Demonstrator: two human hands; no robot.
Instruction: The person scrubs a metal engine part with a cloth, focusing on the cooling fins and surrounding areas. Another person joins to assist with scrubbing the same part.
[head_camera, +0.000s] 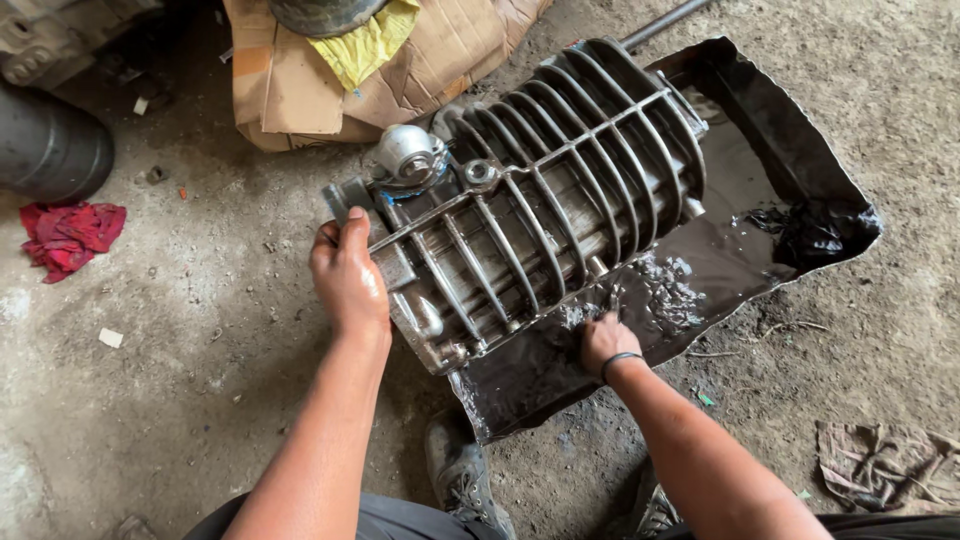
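A large ribbed cast-metal casing (540, 210), greasy and grey, lay tilted over a shallow black tray (800, 150) of oily liquid on the dusty concrete floor (150, 400). The left hand (347, 280) clasped the casing's near-left edge, while the right hand (605, 340) pressed curled fingers into the wet tray just below the casing. Crumpled red cloth (68, 236) lay well left of the casing.

Both arms are reaching forward; the left hand (347, 277) is gripping with curled fingers, the right hand (606, 341) is pressing down, fingers hidden.

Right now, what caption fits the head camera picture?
Left hand grips a ribbed metal casing; right hand rests in an oily tray.
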